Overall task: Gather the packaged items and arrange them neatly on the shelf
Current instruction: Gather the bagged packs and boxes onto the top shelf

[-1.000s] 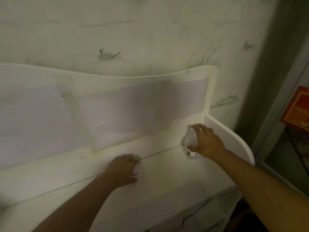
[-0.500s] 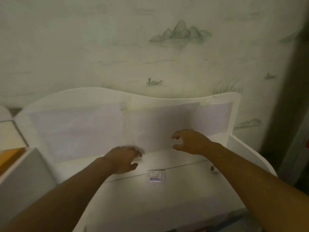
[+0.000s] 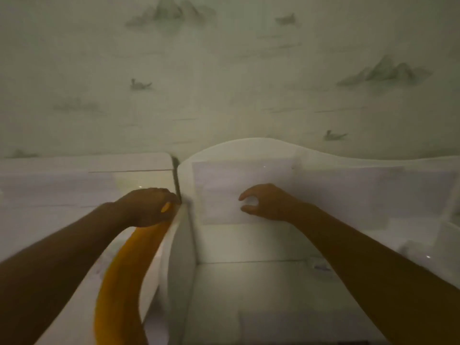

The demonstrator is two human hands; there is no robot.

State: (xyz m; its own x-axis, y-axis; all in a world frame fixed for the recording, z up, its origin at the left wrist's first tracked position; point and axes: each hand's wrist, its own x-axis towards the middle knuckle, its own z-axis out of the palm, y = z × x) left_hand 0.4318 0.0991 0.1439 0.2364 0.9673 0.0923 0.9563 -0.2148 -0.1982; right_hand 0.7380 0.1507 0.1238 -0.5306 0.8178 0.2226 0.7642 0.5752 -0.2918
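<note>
There is only one view, from a wide-angle camera on the person's head. It looks forward and slightly down, facing the wall (image 3: 224,70) square on, so the wallpaper fills the top half of the picture. The white shelf (image 3: 249,282) sits close below, its curved back panel (image 3: 323,185) crossing the middle and its side panel (image 3: 181,257) running toward the lens. Both forearms enter from the bottom corners, very near, with the left hand (image 3: 146,207) and right hand (image 3: 268,202) at mid-frame. The edges bend and everything is dim and soft.
</note>
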